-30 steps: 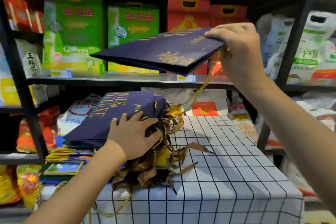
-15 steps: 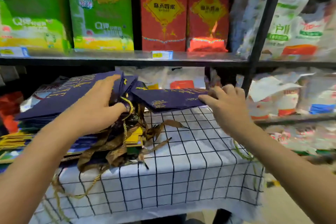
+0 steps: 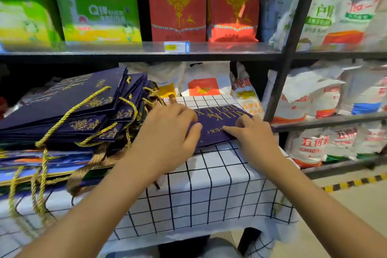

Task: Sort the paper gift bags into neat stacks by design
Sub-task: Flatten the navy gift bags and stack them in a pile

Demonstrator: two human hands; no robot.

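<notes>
Left hand (image 3: 167, 132) flat on navy bag (image 3: 215, 125) | right hand (image 3: 253, 134) open, fingers pressing it | bag lies on counter (image 3: 209, 184) beside navy stack (image 3: 73, 111)

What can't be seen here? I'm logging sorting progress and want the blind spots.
- Navy bag, head view: both hands, left and right, cover its sides.
- Navy stack: count unclear; edges overlap.
- Bags underneath: designs hidden by the stack, cut off at the left edge.

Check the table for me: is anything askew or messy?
Yes. The navy bag pile at left is fanned and tilted, not squared, with gold cord handles straggling over it. Both hands, left hand and right hand, rest on one navy bag lying apart.
</notes>
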